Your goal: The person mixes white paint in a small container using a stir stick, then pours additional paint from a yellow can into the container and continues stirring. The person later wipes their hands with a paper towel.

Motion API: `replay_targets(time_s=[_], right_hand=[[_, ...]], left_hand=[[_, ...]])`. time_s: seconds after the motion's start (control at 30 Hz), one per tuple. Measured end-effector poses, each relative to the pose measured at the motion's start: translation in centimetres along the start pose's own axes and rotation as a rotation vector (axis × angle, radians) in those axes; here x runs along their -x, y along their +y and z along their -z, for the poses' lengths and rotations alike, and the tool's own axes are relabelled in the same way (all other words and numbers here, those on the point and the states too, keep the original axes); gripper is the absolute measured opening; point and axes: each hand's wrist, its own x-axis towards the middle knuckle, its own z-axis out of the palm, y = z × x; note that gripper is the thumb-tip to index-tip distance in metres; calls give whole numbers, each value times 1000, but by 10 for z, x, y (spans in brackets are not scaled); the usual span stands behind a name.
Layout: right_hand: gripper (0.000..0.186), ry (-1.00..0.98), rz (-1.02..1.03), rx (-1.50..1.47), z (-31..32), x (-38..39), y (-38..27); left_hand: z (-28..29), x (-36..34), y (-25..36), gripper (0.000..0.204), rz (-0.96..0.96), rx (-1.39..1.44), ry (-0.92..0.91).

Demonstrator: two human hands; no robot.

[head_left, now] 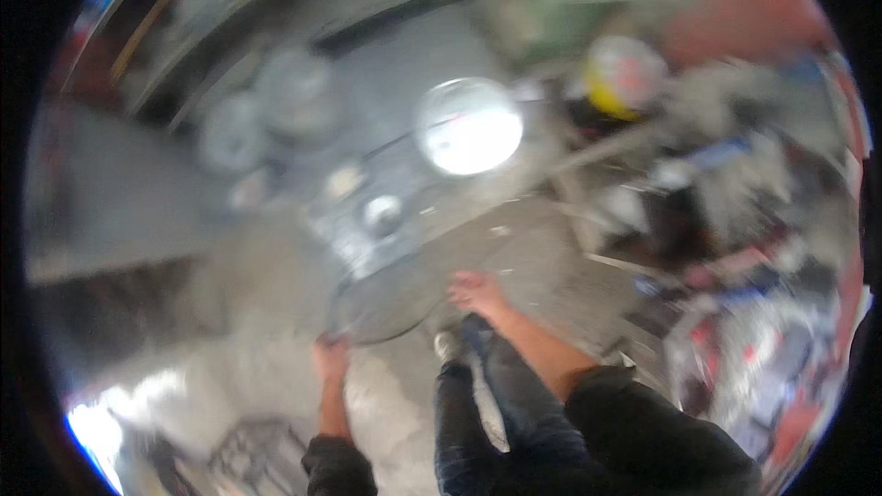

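The whole view is smeared by motion. My left hand (332, 354), low and left of centre, is closed at one end of a thin dark curved strand (395, 336), perhaps a cable or the edge of a hoop. The strand bows across in front of my legs toward my right hand (478, 294). Those right fingers look curled, and blur hides what is in them. Just beyond the hands is a pale grey slab (367, 253) bearing a small whitish round piece (383, 213). Farther off lies a large bright round disc or basin (470, 127).
Clutter crowds the right side, with a wooden frame (579, 207) and clear plastic bags (735, 349). A yellow and white bucket (625, 78) stands at the back right. Grey round objects (296, 92) lie back left, near a flat grey surface (119, 193). My shoe (447, 345) is on the floor.
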Motion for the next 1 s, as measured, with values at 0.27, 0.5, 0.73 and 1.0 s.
replay_targets(time_s=[0.27,0.5,0.73,1.0], right_hand=[[36,325,544,181,112,249,-41],[31,1061,641,431,244,483,7],[39,1537,491,502,403,569,19],[43,1521,485,859,525,555,-19]], left_hand=[[-6,44,95,32,190,821,-363],[27,132,124,33,-219,860,-338],[21,298,190,32,-575,789,-363],[-49,515,328,27,-880,656,-804]])
